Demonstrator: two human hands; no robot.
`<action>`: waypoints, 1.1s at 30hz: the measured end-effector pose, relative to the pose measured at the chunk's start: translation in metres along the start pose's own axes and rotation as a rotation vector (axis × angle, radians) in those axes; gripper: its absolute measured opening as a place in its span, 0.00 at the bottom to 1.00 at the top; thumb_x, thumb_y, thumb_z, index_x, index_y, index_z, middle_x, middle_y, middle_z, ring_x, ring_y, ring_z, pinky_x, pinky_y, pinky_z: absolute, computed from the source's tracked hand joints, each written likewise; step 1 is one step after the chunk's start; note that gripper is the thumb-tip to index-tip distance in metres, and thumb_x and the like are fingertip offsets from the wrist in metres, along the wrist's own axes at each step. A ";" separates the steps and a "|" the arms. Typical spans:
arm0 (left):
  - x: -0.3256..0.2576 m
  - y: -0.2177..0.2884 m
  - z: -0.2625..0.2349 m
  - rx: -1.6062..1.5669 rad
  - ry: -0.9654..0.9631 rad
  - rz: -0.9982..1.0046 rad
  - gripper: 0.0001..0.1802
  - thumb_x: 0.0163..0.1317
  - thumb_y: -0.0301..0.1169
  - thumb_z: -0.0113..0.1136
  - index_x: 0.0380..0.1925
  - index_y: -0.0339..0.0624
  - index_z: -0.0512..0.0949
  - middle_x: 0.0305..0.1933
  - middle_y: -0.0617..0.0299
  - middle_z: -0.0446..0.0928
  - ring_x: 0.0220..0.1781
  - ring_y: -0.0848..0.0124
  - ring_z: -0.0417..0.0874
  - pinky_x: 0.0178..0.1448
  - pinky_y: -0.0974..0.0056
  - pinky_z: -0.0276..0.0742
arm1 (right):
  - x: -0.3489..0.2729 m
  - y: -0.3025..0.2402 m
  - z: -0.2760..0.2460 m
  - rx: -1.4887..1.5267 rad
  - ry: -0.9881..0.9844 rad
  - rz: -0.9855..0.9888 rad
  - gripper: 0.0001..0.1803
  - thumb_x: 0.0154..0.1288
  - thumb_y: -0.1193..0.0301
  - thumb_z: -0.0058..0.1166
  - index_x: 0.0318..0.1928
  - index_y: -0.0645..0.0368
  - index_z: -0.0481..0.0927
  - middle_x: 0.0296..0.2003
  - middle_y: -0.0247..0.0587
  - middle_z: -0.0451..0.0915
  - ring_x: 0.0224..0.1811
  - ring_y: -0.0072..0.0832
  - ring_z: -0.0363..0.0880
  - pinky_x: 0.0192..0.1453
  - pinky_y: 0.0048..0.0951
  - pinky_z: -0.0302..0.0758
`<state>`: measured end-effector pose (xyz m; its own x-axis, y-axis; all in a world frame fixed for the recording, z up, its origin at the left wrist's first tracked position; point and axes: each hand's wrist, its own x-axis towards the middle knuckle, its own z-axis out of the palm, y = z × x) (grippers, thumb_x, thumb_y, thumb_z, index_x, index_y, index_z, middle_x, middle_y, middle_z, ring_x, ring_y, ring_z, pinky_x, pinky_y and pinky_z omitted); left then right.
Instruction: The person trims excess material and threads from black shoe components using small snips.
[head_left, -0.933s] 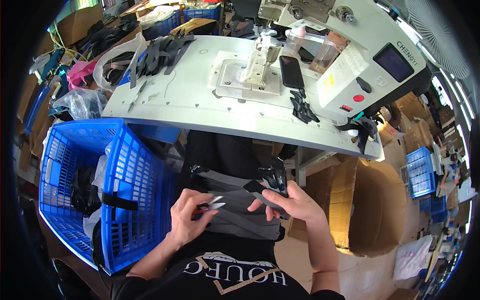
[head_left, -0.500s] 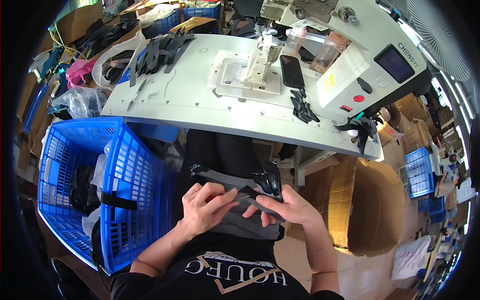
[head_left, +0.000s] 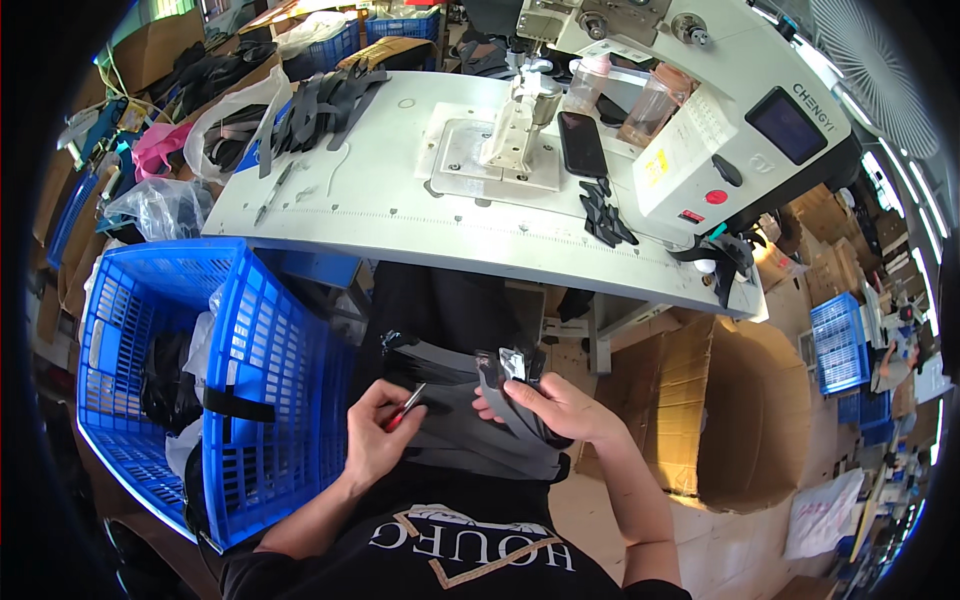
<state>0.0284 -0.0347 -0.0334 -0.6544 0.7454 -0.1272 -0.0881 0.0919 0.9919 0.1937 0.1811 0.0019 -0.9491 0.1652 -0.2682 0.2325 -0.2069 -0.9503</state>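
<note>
My left hand (head_left: pixel 380 428) is closed around a small red-handled tool (head_left: pixel 408 408) with a thin metal tip pointing up and away from me. Over my lap, my right hand (head_left: pixel 556 407) grips a folded grey webbing strap (head_left: pixel 522 418). Shiny black pieces that look like plastic buckles (head_left: pixel 512 366) stick up at the strap's far end. More grey straps (head_left: pixel 470 452) lie across my thighs beneath both hands, a small dark fitting (head_left: pixel 392 342) at one end. The two hands are apart.
A sewing machine (head_left: pixel 690 130) stands on the white table (head_left: pixel 380 205) ahead, with a phone (head_left: pixel 582 143) and small black pieces (head_left: pixel 605 215). To my left is a blue crate (head_left: pixel 240 390); to my right, an open cardboard box (head_left: pixel 690 420).
My left hand has come off the strap and moved left and slightly nearer, the red-handled tool now showing in it. The strap and buckles have turned in my right hand.
</note>
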 end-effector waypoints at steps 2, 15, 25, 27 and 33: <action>-0.007 -0.017 -0.019 0.080 0.024 -0.019 0.09 0.62 0.20 0.67 0.36 0.35 0.75 0.32 0.66 0.79 0.32 0.87 0.76 0.35 0.79 0.70 | -0.001 -0.014 0.002 -0.040 -0.046 0.038 0.22 0.80 0.61 0.45 0.60 0.67 0.76 0.47 0.46 0.86 0.42 0.26 0.84 0.51 0.28 0.81; 0.007 0.034 -0.006 0.627 0.057 0.674 0.25 0.45 0.25 0.77 0.47 0.45 0.82 0.38 0.59 0.75 0.32 0.65 0.80 0.32 0.64 0.77 | -0.006 -0.030 0.017 -0.144 -0.018 -0.030 0.18 0.77 0.62 0.51 0.54 0.66 0.78 0.38 0.40 0.87 0.32 0.19 0.79 0.37 0.23 0.77; 0.014 0.028 -0.005 0.744 0.057 0.828 0.27 0.42 0.29 0.79 0.47 0.52 0.84 0.37 0.69 0.75 0.26 0.76 0.74 0.29 0.69 0.67 | -0.009 -0.033 0.018 -0.068 0.013 -0.023 0.17 0.77 0.65 0.52 0.56 0.65 0.75 0.39 0.44 0.87 0.35 0.21 0.79 0.40 0.24 0.77; 0.015 0.028 -0.005 0.767 0.068 0.840 0.27 0.42 0.29 0.79 0.47 0.52 0.84 0.37 0.69 0.75 0.25 0.77 0.74 0.29 0.69 0.67 | -0.009 -0.035 0.019 -0.063 0.021 -0.022 0.16 0.77 0.65 0.52 0.55 0.64 0.75 0.39 0.44 0.87 0.36 0.21 0.79 0.40 0.24 0.78; 0.016 0.028 0.003 0.697 0.046 0.840 0.27 0.42 0.28 0.79 0.47 0.50 0.84 0.37 0.68 0.74 0.25 0.76 0.76 0.30 0.69 0.69 | -0.010 -0.036 0.024 -0.060 0.009 -0.030 0.16 0.76 0.65 0.52 0.52 0.65 0.80 0.39 0.43 0.87 0.34 0.20 0.80 0.41 0.24 0.78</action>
<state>0.0182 -0.0182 -0.0078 -0.3356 0.7213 0.6059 0.8349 -0.0702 0.5460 0.1896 0.1640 0.0422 -0.9539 0.1794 -0.2407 0.2167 -0.1434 -0.9657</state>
